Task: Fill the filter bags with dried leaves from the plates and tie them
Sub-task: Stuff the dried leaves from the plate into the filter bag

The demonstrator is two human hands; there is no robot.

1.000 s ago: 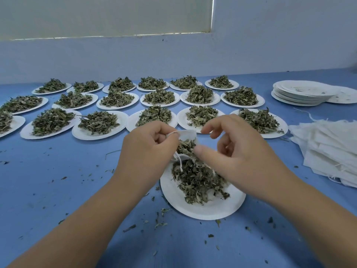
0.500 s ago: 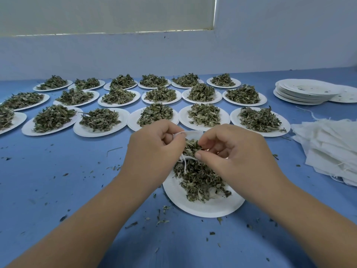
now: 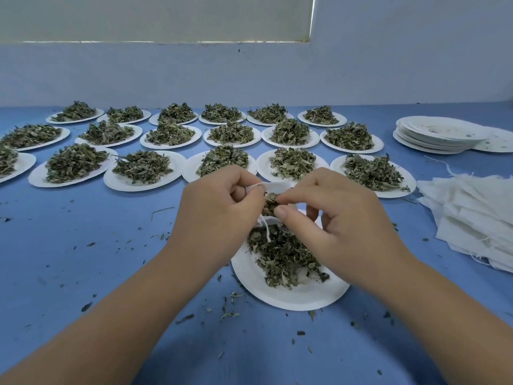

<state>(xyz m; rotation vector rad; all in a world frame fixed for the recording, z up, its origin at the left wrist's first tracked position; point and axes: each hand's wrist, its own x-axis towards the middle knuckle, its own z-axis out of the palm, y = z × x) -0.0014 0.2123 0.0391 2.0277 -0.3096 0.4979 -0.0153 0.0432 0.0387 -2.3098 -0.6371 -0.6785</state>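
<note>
While the left hand (image 3: 219, 209) and right hand (image 3: 336, 220) meet above the near plate (image 3: 291, 300), a filter bag (image 3: 274, 187) is held between them.
The left pinches the bag's white rim and string; the right pinches a tuft of dried leaves (image 3: 268, 202) at its mouth, thumb against forefinger. Spare bags (image 3: 472, 218) lie at 3 o'clock on the blue worktop (image 3: 83, 259), and heaped plates (image 3: 144, 170) sit at 12.

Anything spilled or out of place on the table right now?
Yes. Leaf crumbs lie scattered on the blue table around the near plate, mostly to its front and left. A loose string lies just beyond the pile of filter bags. Nothing looks damaged.
</note>
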